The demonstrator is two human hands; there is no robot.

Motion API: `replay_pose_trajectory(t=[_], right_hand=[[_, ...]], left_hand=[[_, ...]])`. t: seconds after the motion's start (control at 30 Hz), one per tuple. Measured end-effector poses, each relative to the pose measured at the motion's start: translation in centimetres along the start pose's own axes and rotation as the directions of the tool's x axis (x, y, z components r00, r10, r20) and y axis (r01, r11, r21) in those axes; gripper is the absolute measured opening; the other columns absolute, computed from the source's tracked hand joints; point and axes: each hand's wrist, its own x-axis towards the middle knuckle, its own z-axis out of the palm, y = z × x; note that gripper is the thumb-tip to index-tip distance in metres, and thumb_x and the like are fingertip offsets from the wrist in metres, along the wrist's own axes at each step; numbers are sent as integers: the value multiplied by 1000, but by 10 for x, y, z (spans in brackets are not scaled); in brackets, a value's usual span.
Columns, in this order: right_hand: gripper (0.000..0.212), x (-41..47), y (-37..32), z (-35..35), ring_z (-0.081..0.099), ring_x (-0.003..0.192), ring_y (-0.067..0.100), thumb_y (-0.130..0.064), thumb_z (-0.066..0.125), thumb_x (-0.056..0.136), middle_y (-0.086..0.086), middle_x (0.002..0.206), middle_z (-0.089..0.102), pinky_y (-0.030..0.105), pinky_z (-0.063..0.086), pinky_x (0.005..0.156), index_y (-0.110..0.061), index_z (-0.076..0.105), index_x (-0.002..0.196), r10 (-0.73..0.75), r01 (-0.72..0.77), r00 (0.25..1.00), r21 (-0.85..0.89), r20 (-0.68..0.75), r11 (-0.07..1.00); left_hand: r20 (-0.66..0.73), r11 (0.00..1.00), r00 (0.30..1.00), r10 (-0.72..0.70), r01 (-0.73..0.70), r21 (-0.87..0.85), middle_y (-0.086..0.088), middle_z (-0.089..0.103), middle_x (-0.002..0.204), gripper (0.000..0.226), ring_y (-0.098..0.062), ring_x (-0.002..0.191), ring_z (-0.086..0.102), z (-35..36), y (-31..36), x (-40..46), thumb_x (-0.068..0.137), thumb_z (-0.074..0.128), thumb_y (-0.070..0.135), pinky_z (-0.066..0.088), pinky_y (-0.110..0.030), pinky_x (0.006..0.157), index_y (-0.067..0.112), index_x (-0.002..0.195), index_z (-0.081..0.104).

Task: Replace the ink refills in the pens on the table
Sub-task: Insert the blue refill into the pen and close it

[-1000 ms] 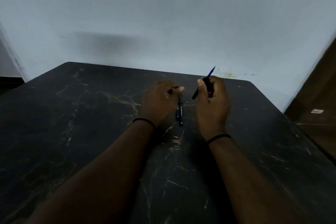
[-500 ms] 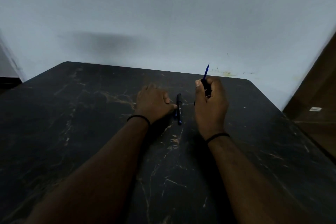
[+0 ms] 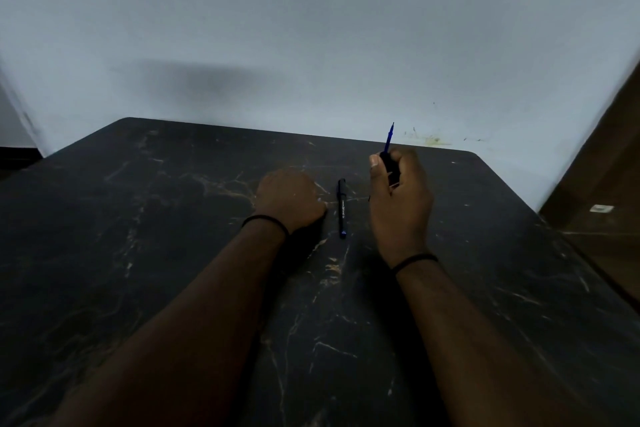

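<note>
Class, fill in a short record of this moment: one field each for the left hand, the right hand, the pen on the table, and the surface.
left hand: knuckles up on the table, holds nothing visible
right hand: grips black pen barrel, blue refill pointing up
pen on table: black, lies between the hands, untouched
surface: dark marbled table

Two pens (image 3: 341, 208) (image 3: 388, 156) (one held), two hands (image 3: 292, 199) (image 3: 400, 201), one table (image 3: 138, 253).

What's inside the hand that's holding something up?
The right hand grips a black pen barrel with a blue refill sticking up out of it. The barrel's lower part is hidden by the fingers and palm.
</note>
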Motion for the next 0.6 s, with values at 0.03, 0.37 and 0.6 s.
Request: replay_pose_trajectory(t=[0.03,0.37,0.6], right_hand=[[12,0,0,0,48,69,0,-35,57,98,-6,83,57,10,34,61,-30,50,90,9,-9,1000,-6,10,1000],[19,0,1,2,58,81,11,-33,57,100,-6,92,63,28,49,71,-19,68,106,1,8,994,-78,111,997],[25,0,10,8,61,88,6,-36,60,93,-9,100,67,28,49,79,-31,66,117,-37,64,966,-99,254,993]], left_hand=[[-1,1000,1000,-7,7,5,-7,71,102,33,-28,97,66,0,0,0,83,59,49,47,-33,77,18,85,69],[-231,825,961,-151,-6,-566,-10,50,50,47,-16,45,43,4,-3,4,96,55,30,34,-30,48,6,56,55],[-57,278,905,-423,70,-958,-6,62,61,21,-6,42,48,6,-2,8,96,59,21,38,-19,41,12,79,69]])
